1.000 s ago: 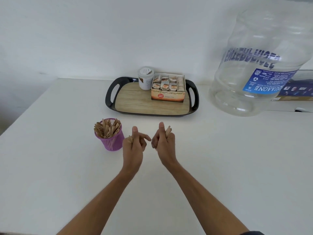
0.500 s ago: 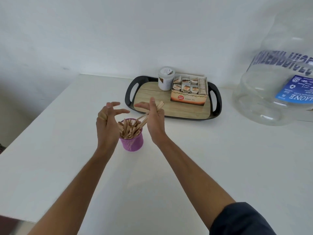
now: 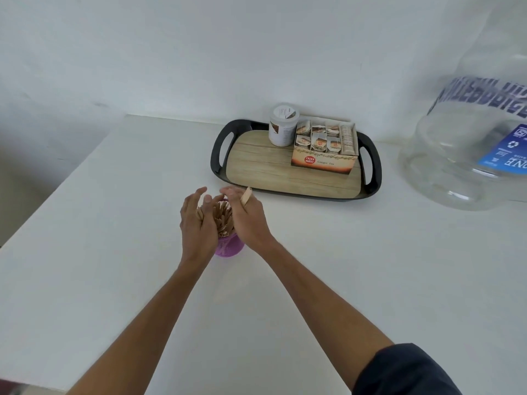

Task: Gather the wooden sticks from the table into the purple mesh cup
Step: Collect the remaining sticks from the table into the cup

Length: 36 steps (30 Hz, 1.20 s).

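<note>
I see the white counter (image 3: pixel 114 252), then the purple mesh cup (image 3: pixel 229 248) near its middle, packed with pale flat sticks (image 3: pixel 224 220). My left hand (image 3: pixel 196 223) cups it, fingers loosely spread; my right hand (image 3: pixel 248 220) pinches one stick (image 3: pixel 245 196).

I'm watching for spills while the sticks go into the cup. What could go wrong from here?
The purple mesh cup looks crammed with wooden sticks and is small and light, so both hands pressing in could tip it. The right hand has one stick jutting up from its grip; it might slip out or jam against the packed bundle. The left hand crowds the rim, which may knock sticks back out.
</note>
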### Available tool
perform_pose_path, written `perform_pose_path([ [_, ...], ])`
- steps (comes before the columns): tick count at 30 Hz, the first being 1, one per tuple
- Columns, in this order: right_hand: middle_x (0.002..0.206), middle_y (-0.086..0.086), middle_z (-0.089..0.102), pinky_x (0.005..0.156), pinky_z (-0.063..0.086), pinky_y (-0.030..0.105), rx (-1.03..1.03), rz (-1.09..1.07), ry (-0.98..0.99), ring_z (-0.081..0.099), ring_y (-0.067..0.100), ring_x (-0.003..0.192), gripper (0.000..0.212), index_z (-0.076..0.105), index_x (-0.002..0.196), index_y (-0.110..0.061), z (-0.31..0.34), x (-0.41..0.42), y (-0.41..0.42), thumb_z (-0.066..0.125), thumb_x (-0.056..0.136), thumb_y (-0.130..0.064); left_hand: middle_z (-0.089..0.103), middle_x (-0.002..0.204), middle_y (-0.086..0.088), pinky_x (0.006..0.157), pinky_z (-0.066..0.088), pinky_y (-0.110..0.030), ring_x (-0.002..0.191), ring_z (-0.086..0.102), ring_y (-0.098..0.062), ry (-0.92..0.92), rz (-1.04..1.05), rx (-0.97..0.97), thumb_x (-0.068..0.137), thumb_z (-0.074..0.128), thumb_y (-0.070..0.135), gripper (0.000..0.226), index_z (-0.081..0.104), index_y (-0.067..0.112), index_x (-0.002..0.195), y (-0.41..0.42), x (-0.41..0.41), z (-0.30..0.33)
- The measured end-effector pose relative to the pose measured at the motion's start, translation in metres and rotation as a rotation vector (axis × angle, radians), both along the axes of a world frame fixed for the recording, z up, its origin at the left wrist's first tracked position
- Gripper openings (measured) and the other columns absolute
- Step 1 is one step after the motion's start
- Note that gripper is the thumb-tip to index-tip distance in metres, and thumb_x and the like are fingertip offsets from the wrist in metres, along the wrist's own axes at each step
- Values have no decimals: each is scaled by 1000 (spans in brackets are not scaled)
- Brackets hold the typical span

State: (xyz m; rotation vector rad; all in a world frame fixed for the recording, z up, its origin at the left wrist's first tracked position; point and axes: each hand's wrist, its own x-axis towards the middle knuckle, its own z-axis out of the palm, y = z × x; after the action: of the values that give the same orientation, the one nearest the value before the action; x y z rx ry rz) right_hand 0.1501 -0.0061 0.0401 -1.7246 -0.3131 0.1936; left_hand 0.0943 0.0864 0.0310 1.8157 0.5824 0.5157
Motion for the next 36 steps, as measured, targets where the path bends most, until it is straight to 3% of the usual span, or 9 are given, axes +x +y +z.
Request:
perform_pose_path([
  [5,124,-7,68,105,43,24,10,65,-34,59,3,116,35,67,123,-16,7,-1,-8,58,95,-35,62,127,6,97,46,-22,118,57,-9,-108,-39,30,99,51,25,26,66,21,120,-2,-4,14],
  [10,97,1,77,99,48,34,222,-57,-37,70,11,97,57,77,100,-8,24,4,-7,33,103,-43,70,107,11,90,46,-25,103,62,-3,-156,-24,-15,96,49,38,31,70,18,105,-1,-3,31],
  [16,103,6,74,92,51,40,-209,80,-139,67,18,98,45,72,108,-12,13,0,-3,32,103,-33,69,101,6,73,41,-4,89,61,1,-14,-19,134,103,39,25,31,69,17,109,0,3,24],
  [19,104,6,71,87,48,44,-375,162,-317,64,24,91,39,66,109,-9,6,-8,-6,31,106,-26,71,105,0,80,42,-8,96,63,-12,36,-48,178,103,39,19,32,68,13,115,0,3,16],
  [22,124,5,68,99,45,39,-324,167,-300,62,23,110,40,63,126,-13,12,-9,-9,31,107,-27,70,107,0,90,47,-25,101,64,-15,26,-28,119,104,37,22,33,67,14,117,-1,4,21],
  [25,140,6,58,112,36,42,-340,150,-320,51,20,130,46,53,138,-11,12,-9,-9,28,106,-33,70,103,2,87,46,-26,98,62,-13,8,3,86,104,36,35,41,68,12,113,-1,5,29],
  [28,135,3,60,106,40,45,-390,234,-340,54,19,123,48,54,136,-14,6,-10,-8,24,105,-36,70,89,1,82,50,-31,88,64,-17,49,-43,104,105,32,38,47,70,10,100,-2,5,26],
  [31,147,-1,49,115,33,36,-162,247,-86,44,11,135,49,41,147,-20,5,-12,-12,29,104,-40,71,102,4,92,51,-34,102,65,-15,40,-10,-89,103,32,46,48,69,17,111,2,7,23],
  [36,143,-1,49,98,38,11,2,204,6,45,9,130,66,35,150,-18,-14,-22,-36,43,85,-28,71,109,-3,88,50,-32,104,66,-19,41,-33,-351,98,22,61,64,64,18,120,10,2,19],
])
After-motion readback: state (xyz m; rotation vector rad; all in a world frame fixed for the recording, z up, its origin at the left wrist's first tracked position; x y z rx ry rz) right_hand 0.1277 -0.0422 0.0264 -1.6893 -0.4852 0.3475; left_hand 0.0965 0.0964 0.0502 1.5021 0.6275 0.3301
